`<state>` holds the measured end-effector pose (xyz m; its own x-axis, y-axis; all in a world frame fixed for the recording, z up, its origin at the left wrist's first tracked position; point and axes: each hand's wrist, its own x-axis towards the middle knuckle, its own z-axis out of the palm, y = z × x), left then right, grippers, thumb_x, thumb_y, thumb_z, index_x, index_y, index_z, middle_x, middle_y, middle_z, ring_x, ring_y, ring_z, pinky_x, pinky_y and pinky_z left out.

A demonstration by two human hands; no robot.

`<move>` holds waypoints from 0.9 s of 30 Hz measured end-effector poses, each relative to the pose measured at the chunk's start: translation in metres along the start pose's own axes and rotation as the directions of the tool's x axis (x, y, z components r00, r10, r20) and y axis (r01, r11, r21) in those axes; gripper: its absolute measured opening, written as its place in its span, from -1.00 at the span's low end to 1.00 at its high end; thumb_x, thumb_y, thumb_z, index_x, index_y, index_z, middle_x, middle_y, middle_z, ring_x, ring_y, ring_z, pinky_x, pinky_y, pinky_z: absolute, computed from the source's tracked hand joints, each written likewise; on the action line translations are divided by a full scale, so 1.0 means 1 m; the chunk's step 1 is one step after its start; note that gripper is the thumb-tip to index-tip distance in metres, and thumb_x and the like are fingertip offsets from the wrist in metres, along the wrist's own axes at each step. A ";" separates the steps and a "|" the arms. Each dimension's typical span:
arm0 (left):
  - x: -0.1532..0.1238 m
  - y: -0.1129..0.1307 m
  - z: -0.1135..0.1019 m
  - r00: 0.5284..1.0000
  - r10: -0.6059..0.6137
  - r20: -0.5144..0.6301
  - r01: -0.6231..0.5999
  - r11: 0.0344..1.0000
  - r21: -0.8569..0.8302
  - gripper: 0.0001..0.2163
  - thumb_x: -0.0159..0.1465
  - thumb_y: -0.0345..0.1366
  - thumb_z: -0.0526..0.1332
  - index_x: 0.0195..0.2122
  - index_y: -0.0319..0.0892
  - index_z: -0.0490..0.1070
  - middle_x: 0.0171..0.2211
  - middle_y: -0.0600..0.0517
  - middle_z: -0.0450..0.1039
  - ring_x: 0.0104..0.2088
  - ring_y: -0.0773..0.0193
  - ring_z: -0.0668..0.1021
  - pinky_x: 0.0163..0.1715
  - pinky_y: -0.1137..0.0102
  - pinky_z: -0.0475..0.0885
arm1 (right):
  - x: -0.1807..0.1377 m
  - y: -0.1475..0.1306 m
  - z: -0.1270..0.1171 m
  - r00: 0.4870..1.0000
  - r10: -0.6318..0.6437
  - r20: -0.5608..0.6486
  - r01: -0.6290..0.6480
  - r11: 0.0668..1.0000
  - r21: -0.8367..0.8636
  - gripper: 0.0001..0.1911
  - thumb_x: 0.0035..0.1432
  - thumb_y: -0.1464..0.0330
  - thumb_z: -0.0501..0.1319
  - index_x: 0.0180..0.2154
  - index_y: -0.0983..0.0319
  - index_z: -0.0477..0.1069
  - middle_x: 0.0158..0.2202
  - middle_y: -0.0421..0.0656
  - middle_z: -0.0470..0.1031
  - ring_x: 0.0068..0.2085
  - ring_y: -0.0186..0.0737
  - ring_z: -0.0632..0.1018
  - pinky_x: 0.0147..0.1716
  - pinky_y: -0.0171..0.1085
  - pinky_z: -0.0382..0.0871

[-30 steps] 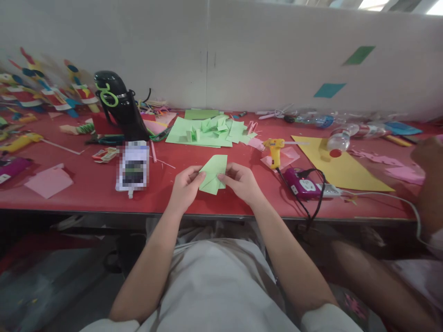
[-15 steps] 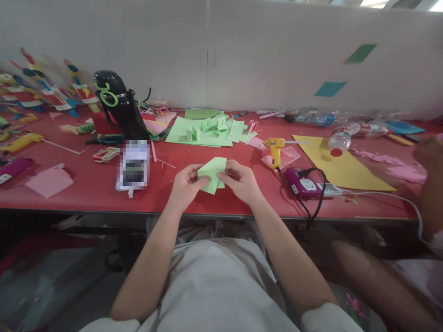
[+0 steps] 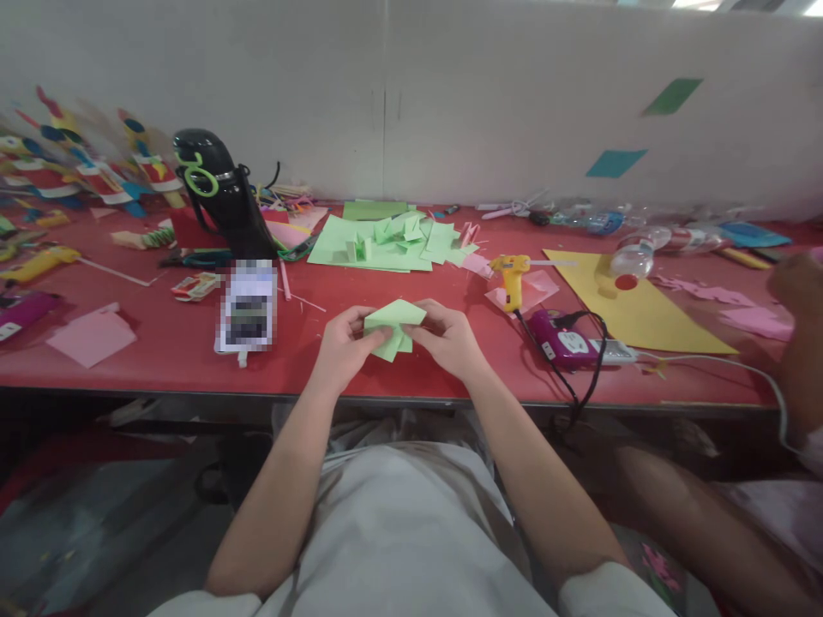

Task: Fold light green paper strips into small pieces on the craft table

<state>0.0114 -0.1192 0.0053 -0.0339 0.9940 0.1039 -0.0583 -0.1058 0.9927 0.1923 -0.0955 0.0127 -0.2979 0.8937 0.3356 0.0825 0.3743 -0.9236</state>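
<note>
A small folded piece of light green paper (image 3: 392, 324) is held between both hands just above the red table (image 3: 173, 343), near its front edge. My left hand (image 3: 344, 347) pinches its left side with thumb and fingers closed. On the right side, my right hand (image 3: 447, 338) does the same. The upper flap of the paper is bent over toward me.
Behind lies a pile of green paper sheets and folded bits (image 3: 379, 240). A yellow glue gun (image 3: 510, 278), a purple power strip (image 3: 566, 343) with cables, a yellow sheet (image 3: 643, 308) and a plastic bottle (image 3: 633, 255) lie right. A black flask (image 3: 222, 193), a blurred pack (image 3: 248, 308), pink paper (image 3: 90, 336) stand left. Another person's arm (image 3: 797, 343) is at far right.
The upper part of the green paper has been folded down toward me, so the piece looks shorter. Both hands stayed in place, pinching its sides.
</note>
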 end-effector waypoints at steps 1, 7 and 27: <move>0.000 -0.001 0.000 1.000 -0.004 -0.007 0.004 1.000 -0.004 -0.64 0.01 -0.21 0.44 -0.19 -0.23 0.50 -0.29 -0.05 0.59 -0.28 0.19 0.59 -0.27 0.36 0.48 | 0.000 -0.001 0.000 1.000 -0.015 0.006 0.015 1.000 -0.008 -0.81 0.11 0.22 0.30 -0.28 0.19 0.53 -0.17 -0.09 0.47 -0.20 -0.17 0.51 -0.22 -0.20 0.44; 0.002 -0.004 -0.001 1.000 -0.005 -0.025 0.004 0.999 -0.046 -0.62 0.02 -0.19 0.44 -0.17 -0.22 0.48 -0.30 -0.04 0.58 -0.29 0.21 0.58 -0.29 0.37 0.48 | -0.002 -0.004 0.000 0.996 -0.076 0.050 0.078 0.995 -0.057 -0.83 0.18 0.26 0.23 -0.36 0.17 0.55 -0.07 -0.06 0.44 -0.11 -0.13 0.51 -0.21 -0.20 0.45; 0.002 -0.008 -0.003 0.991 0.122 -0.048 -0.127 0.985 -0.115 -0.69 0.08 -0.18 0.43 -0.19 -0.19 0.50 -0.21 -0.04 0.54 -0.19 0.20 0.56 -0.21 0.36 0.49 | -0.001 0.003 0.000 0.990 -0.138 0.036 0.140 0.987 -0.073 -0.75 0.19 0.45 0.11 -0.30 0.17 0.57 0.01 -0.08 0.47 0.03 -0.14 0.51 -0.01 -0.16 0.42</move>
<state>0.0091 -0.1165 -0.0031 -0.0892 0.9712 0.2210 -0.1682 -0.2334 0.9577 0.1932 -0.0956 0.0093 -0.3407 0.8240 0.4527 0.1094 0.5130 -0.8514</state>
